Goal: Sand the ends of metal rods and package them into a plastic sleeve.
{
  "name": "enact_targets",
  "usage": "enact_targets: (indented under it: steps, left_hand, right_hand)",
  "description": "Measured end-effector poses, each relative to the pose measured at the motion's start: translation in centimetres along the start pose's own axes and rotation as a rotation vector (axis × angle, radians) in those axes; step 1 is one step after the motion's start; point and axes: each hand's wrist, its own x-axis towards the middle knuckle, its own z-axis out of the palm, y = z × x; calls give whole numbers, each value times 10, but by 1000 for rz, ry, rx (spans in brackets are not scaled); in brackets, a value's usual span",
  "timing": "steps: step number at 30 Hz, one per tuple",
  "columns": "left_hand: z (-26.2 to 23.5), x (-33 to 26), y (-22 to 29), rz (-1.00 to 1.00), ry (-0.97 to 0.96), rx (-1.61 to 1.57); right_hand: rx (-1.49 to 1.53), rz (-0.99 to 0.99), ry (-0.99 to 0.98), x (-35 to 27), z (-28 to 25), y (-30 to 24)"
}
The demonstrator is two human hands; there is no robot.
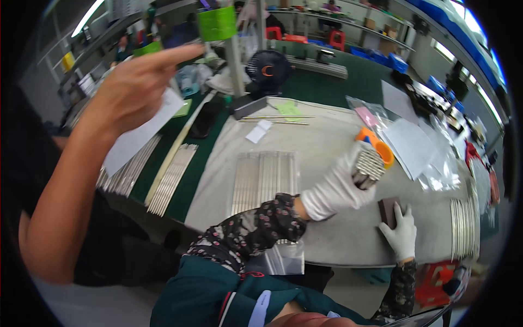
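My left hand, in a white glove, is wrapped round a bundle of thin metal rods. Their ends face up, packed close together above the grey cloth. Beside an orange ring-shaped thing, the bundle partly covers it. My right hand, also gloved, rests lower on the cloth at the right. Its thumb and fingers lie round a dark brown block. More silvery rods lie side by side on the cloth, partly behind my left sleeve.
From the left, a co-worker's bare arm reaches in, index finger stretched out. Rods lie along the cloth's right edge; others lie left, near a dark phone. Papers, plastic bags and a black fan stand around.
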Motion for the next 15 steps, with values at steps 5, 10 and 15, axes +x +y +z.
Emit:
enact_targets:
  steps: [5, 10, 15]
  left_hand:
    - [31, 15, -17, 248, -38, -62]
    - [35, 15, -17, -5, -118, -5]
    - [5, 13, -9, 122, -38, 159]
  right_hand:
    - [73, 104, 224, -31, 25, 46]
    - [523, -94, 563, -10, -62, 4]
    - [623, -446, 676, 8, -127, -88]
